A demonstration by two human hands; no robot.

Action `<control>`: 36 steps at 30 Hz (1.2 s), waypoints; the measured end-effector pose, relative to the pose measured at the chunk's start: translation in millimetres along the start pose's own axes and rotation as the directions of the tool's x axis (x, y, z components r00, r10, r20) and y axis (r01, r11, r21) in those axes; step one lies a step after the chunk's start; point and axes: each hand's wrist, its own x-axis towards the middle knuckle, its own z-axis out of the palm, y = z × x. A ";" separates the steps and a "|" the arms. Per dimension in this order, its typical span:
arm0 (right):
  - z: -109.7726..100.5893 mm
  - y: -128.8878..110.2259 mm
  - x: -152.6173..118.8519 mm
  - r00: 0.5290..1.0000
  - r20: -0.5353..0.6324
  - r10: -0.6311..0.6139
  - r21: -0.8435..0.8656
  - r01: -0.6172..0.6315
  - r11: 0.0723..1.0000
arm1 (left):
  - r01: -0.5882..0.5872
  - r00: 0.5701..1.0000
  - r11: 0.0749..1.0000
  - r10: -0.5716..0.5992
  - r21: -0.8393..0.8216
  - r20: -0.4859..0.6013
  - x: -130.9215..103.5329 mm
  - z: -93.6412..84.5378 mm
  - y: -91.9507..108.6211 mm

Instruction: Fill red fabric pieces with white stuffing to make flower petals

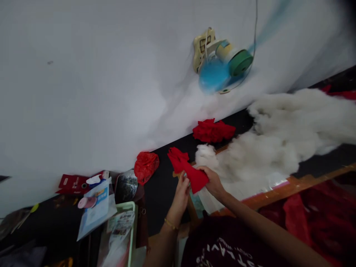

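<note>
A red cloth piece (197, 180) is held above the table's near edge, its left side pinched by the left hand (182, 190) and its right side grasped by the right hand (213, 181). White fibre stuffing (278, 146) is heaped to the right; a red cloth pile (213, 131) is set beyond. The step in hand is judged to be positioning the piece; for any filling, an opening would have to be spread, though none can be made out.
</note>
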 end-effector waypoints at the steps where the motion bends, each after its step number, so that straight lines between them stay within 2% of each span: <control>1: 2.3 -1.5 0.3 0.999 0.047 -0.027 -0.003 0.027 1.000 | 0.066 0.997 0.996 -0.068 -0.062 -0.030 5.2 1.5 1.8; 3: 4.0 -5.9 0.2 0.990 0.103 -0.095 -0.047 0.100 0.994 | 0.145 0.983 0.979 -0.159 -0.143 -0.088 17.8 4.3 4.3; 7: -11.4 -17.5 -6.5 0.978 -0.019 -0.207 -0.226 0.197 0.954 | 0.135 0.970 0.927 -0.196 -0.349 -0.145 39.2 2.5 9.4; 8: -16.5 -19.7 -9.5 0.969 -0.020 -0.245 -0.257 0.232 0.938 | 0.136 0.966 0.910 -0.209 -0.392 -0.150 41.7 0.5 10.7; 9: -20.3 -21.4 -12.7 0.956 0.023 -0.292 -0.276 0.287 0.917 | 0.143 0.962 0.897 -0.226 -0.418 -0.156 43.0 -1.4 11.6; 11: -21.5 -22.8 -18.0 0.902 0.209 -0.378 -0.280 0.425 0.861 | 0.170 0.951 0.892 -0.260 -0.419 -0.168 42.6 -3.6 12.1; 13: -13.4 -22.6 -20.1 0.836 0.381 -0.395 -0.297 0.515 0.804 | 0.195 0.950 0.899 -0.272 -0.392 -0.152 39.4 -1.4 11.0; 14: -7.0 -22.2 -19.8 0.822 0.432 -0.372 -0.329 0.527 0.783 | 0.191 0.953 0.906 -0.263 -0.378 -0.150 37.2 1.4 10.3; 18: 16.5 -20.6 -16.7 0.838 0.508 -0.201 -0.469 0.464 0.752 | 0.100 0.965 0.955 -0.161 -0.279 -0.207 27.7 16.8 8.6; 21: 20.7 -19.1 -19.7 0.852 0.513 -0.108 -0.483 0.391 0.783 | 0.041 0.979 0.980 -0.077 -0.194 -0.186 22.9 23.2 7.7; 23: 17.9 -16.4 -23.7 0.856 0.512 -0.071 -0.443 0.334 0.832 | 0.015 0.986 0.985 -0.043 -0.173 -0.162 21.1 23.3 6.1; 26: 12.5 -9.7 -29.1 0.866 0.497 -0.048 -0.314 0.231 0.921 | 0.029 0.989 0.988 -0.051 -0.154 -0.142 19.4 21.7 4.0; 29: 11.7 -5.7 -30.9 0.888 0.460 -0.030 -0.223 0.149 0.963 | 0.033 0.988 0.990 -0.053 -0.137 -0.145 18.0 23.2 5.3; 31: 13.4 -7.4 -29.3 0.892 0.452 -0.020 -0.243 0.144 0.959 | 0.033 0.988 0.992 -0.051 -0.124 -0.143 17.1 26.0 7.4; 36: 15.7 -14.6 -22.0 0.867 0.498 -0.017 -0.347 0.218 0.912 | 0.032 0.993 0.998 -0.037 -0.047 -0.112 15.1 31.4 3.2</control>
